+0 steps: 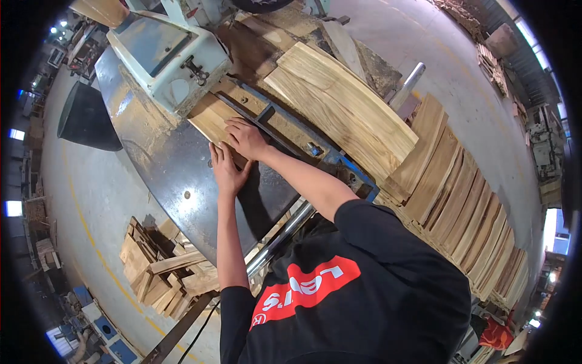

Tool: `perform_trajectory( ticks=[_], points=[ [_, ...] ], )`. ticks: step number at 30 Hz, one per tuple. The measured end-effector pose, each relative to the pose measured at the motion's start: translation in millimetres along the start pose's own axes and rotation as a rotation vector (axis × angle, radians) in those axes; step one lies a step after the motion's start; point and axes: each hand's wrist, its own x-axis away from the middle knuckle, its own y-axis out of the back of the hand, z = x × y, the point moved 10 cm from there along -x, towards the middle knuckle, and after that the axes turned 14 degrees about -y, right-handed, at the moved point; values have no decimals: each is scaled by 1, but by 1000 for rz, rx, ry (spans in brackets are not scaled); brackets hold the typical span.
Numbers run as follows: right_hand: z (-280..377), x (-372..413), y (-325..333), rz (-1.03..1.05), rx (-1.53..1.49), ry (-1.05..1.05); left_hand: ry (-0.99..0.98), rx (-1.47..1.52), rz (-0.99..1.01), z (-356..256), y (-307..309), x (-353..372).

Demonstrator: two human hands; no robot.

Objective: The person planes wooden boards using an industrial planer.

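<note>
Feeding a board, seemingly, the left hand and right hand are lying close together, fingers outstretched. Advancing is likely needing even pressure along the fence.

Dark tub, yellow floor line, red cloth

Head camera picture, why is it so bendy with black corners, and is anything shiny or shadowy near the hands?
In the head view, probably a very wide lens curves things and leaves black corners; in the head view, the metal table shows bright glare, and a dark patch, likely shadow, lies beside the left hand.
</note>
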Motion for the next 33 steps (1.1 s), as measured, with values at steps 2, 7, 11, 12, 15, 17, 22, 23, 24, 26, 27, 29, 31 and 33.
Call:
perform_trajectory(
  ticks=[2,7,11,12,15,17,22,23,24,26,27,29,31,33],
  points=[
    [-2,-10,-11,7,-14,4,47,-15,-86,8,1,5],
    [-15,-47,-35,389,-157,-132,118,117,-368,-12,20,42],
    [27,-19,67,385,-396,-231,268,163,-426,-3,20,85],
    [30,-4,108,283,-288,-187,284,175,-499,-9,29,96],
    [14,45,230,17,-35,-166,457,505,-628,-25,37,142],
    [-21,76,299,-112,282,-208,535,779,-676,-37,30,175],
    [-93,95,401,-54,675,-432,38,1951,-852,-180,173,129],
    [-103,95,408,22,678,-449,-258,2100,-790,-219,216,111],
    [-108,92,413,43,697,-443,-519,2112,-564,-256,253,83],
    [-115,90,404,112,718,-420,-976,2004,-102,-310,315,48],
    [-119,89,404,111,713,-428,-1167,1899,136,-334,329,50],
    [-121,84,407,116,714,-439,-1234,1789,27,-345,346,44],
    [-110,82,403,137,740,-450,-1313,1598,-76,-350,356,46],
    [-89,83,395,126,682,-434,-1215,1572,-318,-338,362,58]
  ],
)
